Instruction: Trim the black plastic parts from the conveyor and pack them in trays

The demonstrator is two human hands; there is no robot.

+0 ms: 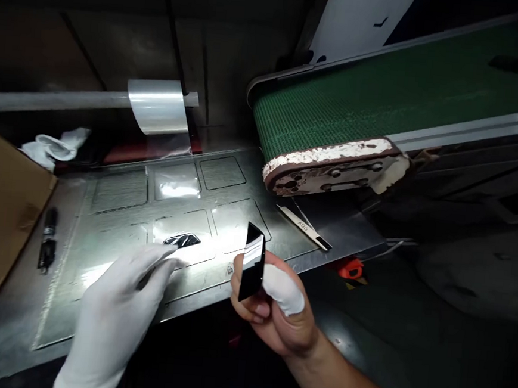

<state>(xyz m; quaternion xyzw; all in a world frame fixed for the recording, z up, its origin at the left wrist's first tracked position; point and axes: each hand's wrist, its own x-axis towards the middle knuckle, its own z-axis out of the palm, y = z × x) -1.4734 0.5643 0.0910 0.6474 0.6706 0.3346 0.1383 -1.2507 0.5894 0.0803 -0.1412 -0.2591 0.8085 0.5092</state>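
Observation:
My right hand [272,303] is bare except for a white cover on the thumb. It is shut on a small glossy black panel [253,271], held upright by thumb and fingers and reflecting white light. My left hand [118,308] wears a white glove and reaches over the metal plate [120,243]. Its thumb and index finger are a little apart, the fingertips at the near edge of another glossy black panel [188,240]. That second panel seems to lie on the plate, and the fingers partly cover it.
A green conveyor belt [337,116] juts in from the right, above the bench. Pale tweezers marked A06 [303,226] lie right of the plate. Behind is a film roll [158,107] on a bar. A cardboard box [4,216], black pen [48,240] and white cloth [56,145] are left.

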